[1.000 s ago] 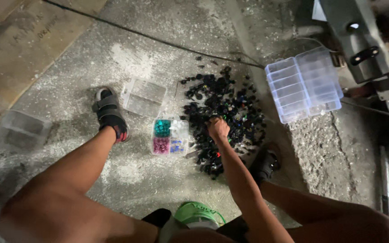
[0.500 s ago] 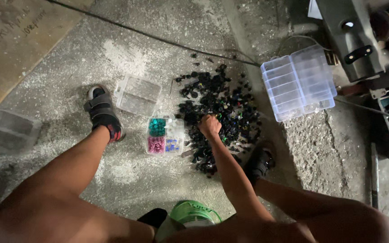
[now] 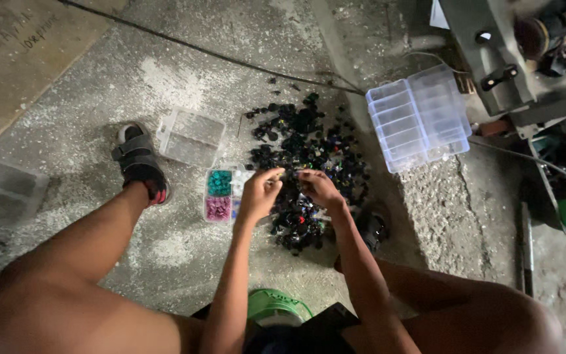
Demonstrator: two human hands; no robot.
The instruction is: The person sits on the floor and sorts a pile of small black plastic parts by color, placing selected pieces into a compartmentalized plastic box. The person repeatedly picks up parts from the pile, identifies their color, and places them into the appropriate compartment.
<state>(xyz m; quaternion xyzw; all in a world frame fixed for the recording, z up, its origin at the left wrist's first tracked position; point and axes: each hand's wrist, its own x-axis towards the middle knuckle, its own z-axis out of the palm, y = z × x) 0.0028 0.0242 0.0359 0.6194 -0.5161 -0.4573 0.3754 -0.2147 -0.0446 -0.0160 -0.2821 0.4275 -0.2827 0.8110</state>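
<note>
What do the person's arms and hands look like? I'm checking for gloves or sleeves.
Both arms are bare up to the bottom edge of the picture, with no sleeves showing. The left hand and right hand are bare, with no gloves. No watch, ring or bracelet shows at either wrist.

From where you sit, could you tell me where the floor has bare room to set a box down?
Bare concrete lies between the sandalled foot and the cable, and beside the stacked clear organizers, toward the right knee. It is crowded around the dark pile, both hands and the small sorting tray.

Concrete floor (image 3: 165,72): pile of dark sm. parts (image 3: 306,141), clear divided boxes (image 3: 419,117), cable (image 3: 185,46), sandalled foot (image 3: 140,160).
</note>
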